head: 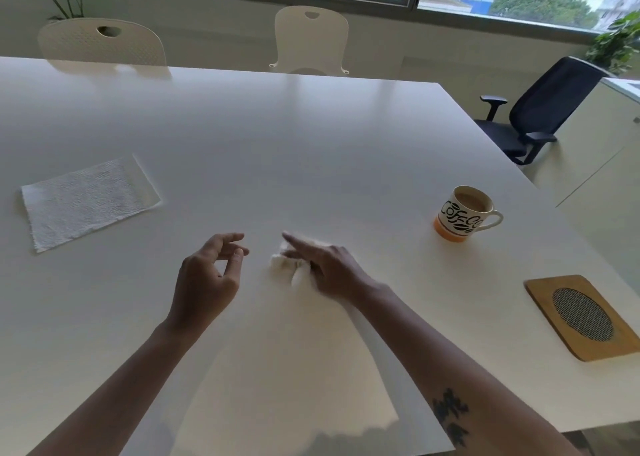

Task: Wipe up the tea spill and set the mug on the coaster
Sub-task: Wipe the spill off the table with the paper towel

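Observation:
A white mug [462, 214] with black lettering and an orange base stands upright on the table [311, 136] at the right, holding milky tea. The wooden coaster [585, 317] with a dark mesh oval lies nearer, by the right edge, apart from the mug. My right hand [325, 265] lies on a crumpled, slightly stained paper towel [287, 265] at the table's middle, index finger stretched out, other fingers over the wad; the hand is blurred. My left hand [211, 272] hovers just left of the wad, fingers loosely curled, holding nothing. No liquid shows on the table.
A flat folded paper towel [86, 199] lies at the left of the table. Two white chairs [311, 39] stand at the far side, and a dark office chair [540, 109] beyond the right corner. A white cabinet [609, 164] stands at the right.

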Motion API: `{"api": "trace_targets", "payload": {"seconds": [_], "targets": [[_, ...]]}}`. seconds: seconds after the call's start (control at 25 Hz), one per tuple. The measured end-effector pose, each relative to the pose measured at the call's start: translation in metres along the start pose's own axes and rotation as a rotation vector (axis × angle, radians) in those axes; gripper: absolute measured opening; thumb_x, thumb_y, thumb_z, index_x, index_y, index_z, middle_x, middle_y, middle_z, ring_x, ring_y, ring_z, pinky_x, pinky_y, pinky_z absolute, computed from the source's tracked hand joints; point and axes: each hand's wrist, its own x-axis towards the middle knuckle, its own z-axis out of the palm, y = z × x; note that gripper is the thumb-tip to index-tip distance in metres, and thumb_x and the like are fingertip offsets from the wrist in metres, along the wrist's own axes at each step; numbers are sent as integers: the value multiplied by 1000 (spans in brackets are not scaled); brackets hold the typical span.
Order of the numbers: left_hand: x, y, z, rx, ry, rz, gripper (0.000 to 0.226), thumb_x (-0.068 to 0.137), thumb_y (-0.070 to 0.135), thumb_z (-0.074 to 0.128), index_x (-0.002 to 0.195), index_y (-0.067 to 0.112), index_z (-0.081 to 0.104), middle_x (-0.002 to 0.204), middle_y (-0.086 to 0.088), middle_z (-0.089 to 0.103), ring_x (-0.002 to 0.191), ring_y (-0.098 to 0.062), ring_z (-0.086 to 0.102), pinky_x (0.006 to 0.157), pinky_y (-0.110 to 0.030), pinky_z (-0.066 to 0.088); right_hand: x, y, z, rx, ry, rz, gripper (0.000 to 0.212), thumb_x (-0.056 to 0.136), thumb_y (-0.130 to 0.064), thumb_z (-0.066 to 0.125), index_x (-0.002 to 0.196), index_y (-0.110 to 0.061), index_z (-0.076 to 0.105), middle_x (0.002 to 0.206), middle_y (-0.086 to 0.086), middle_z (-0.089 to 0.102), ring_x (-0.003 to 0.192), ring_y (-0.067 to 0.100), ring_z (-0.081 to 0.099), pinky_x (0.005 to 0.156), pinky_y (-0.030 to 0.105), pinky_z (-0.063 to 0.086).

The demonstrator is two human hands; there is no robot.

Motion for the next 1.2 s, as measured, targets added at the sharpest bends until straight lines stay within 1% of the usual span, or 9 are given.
{"api": "trace_targets", "payload": {"seconds": [0.24,0.4,0.52,0.68,0.8,0.88,0.96,1.04,1.2], "targets": [[-4,9,2,7,-6,-24,27,101,15,66,122,30,69,93,21,79,94,7,74,73,-32,61,-57,-4,-25,141,-285,-97,87,91,8,44,159,-45,41,133,-31,70,120,0,70,96,24,57],[-6,11,-1,8,-9,-39,27,101,15,66,122,31,69,91,21,79,91,4,75,72,-35,61,-85,25,-55,554,-486,87,83,91,17,52,154,-38,54,130,-15,76,123,5,69,106,24,52],[-9,16,3,-15,-27,-54,27,101,13,66,123,29,71,92,18,81,91,1,77,77,-38,64,-98,39,-75,1140,-246,325,65,88,13,62,144,-21,67,128,8,77,112,22,74,88,32,59],[-17,38,23,-103,-163,-65,32,100,9,67,126,27,70,96,15,81,88,0,78,83,-34,65,-104,36,-79,1703,112,474,43,58,-16,104,96,-7,86,95,13,82,84,24,81,69,33,67],[-24,64,46,-234,-278,-117,32,100,6,67,127,23,71,98,10,82,87,-5,80,83,-31,65,-106,31,-79,1925,256,560,19,84,-11,78,98,0,84,98,17,81,87,27,81,76,35,67],[-30,84,61,-366,-356,-199,31,101,6,67,126,22,71,99,5,84,90,-10,81,87,-33,66,-108,27,-79,1980,302,596,26,91,-7,61,102,1,83,102,17,81,90,27,81,80,35,67],[-36,105,73,-503,-446,-284,29,102,7,67,127,21,71,104,3,84,95,-15,81,91,-36,65,-109,20,-85,1957,306,546,18,83,-7,80,99,-1,84,98,15,81,87,25,81,77,33,67],[-44,122,83,-624,-530,-346,28,103,8,67,129,18,70,108,-1,84,99,-19,81,93,-38,65,-113,21,-90,1851,319,478,33,67,-11,97,97,-5,85,96,14,80,84,23,80,74,32,66],[-67,149,108,-768,-636,-456,31,100,13,73,131,15,69,114,-9,82,106,-28,79,96,-42,64,-131,33,-90,1692,538,487,26,90,7,64,109,-3,79,100,19,75,89,28,76,75,36,65]]}}
